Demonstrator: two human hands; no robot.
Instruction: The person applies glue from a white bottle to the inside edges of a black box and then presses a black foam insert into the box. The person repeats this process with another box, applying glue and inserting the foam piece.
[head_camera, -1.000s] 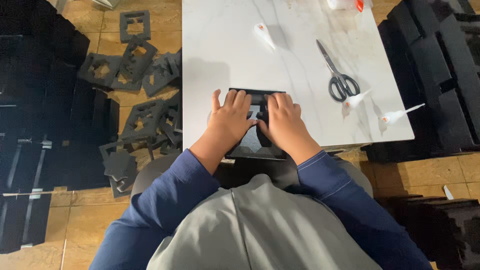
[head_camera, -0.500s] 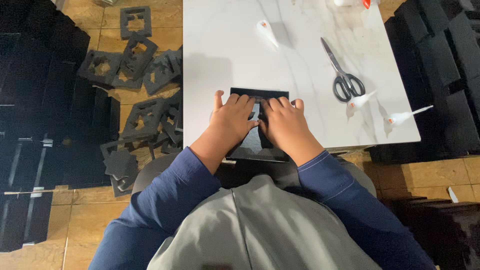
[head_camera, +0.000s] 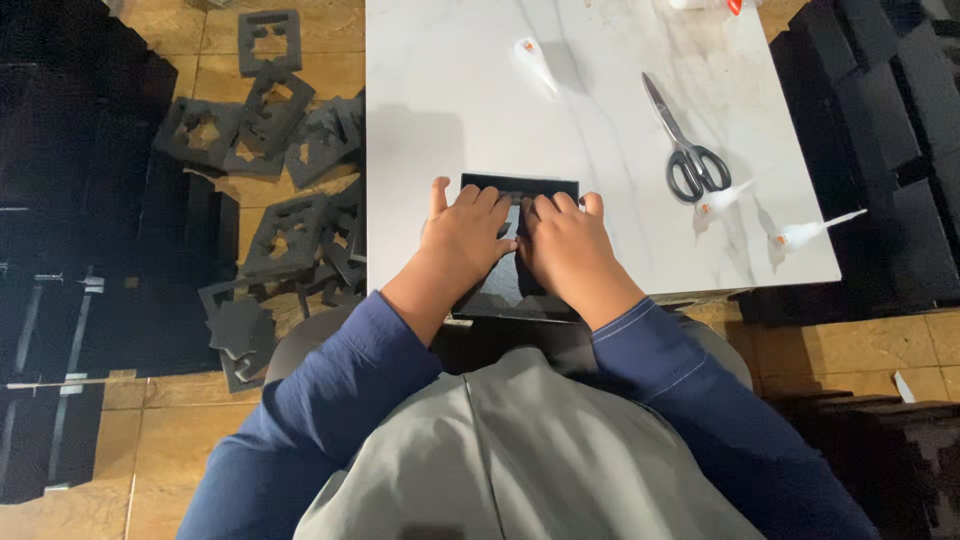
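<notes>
We are pressing the foam block (head_camera: 520, 245) flat at the near edge of the table (head_camera: 450, 110): left hand (head_camera: 465, 235) and right hand (head_camera: 560, 245) lie side by side, palms down on it, gripping nothing. Next, we judge, it needs steady even pressure

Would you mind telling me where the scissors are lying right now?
In the head view, the scissors lie on the white marble table, to the right of the hands and just above two small white glue tubes.
</notes>
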